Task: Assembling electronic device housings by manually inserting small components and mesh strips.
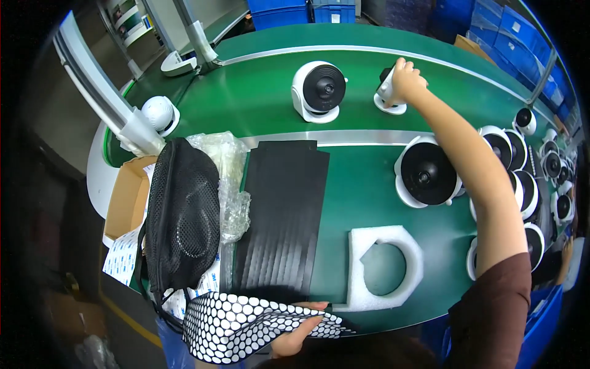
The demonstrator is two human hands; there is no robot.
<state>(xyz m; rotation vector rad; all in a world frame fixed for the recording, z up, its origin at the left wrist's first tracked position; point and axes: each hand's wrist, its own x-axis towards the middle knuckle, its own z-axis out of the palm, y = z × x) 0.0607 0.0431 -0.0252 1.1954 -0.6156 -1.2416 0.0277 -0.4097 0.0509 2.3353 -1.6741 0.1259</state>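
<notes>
My right hand (405, 83) reaches over the far strip of the green bench. Its fingers are closed around the upper part of a small white device (386, 95) with a dark front, standing on a round white base. To its left stands a larger white device (324, 89) with a round black face. Near the front edge, my left hand (298, 332) grips a bent black sheet (230, 323) covered in white round dots, thumb behind and fingers in front. Just beyond that hand lies a white foam piece (405, 289) with a round cut-out.
Black ribbed sheets (279, 227) lie mid-bench, beside clear plastic wrap (230, 184), a black mesh bag (184, 215) and an open cardboard box (126, 203). Several round white-and-black devices (428, 172) crowd the right. A metal rail (356, 138) crosses the bench. Another person's arm (566, 255) shows far right.
</notes>
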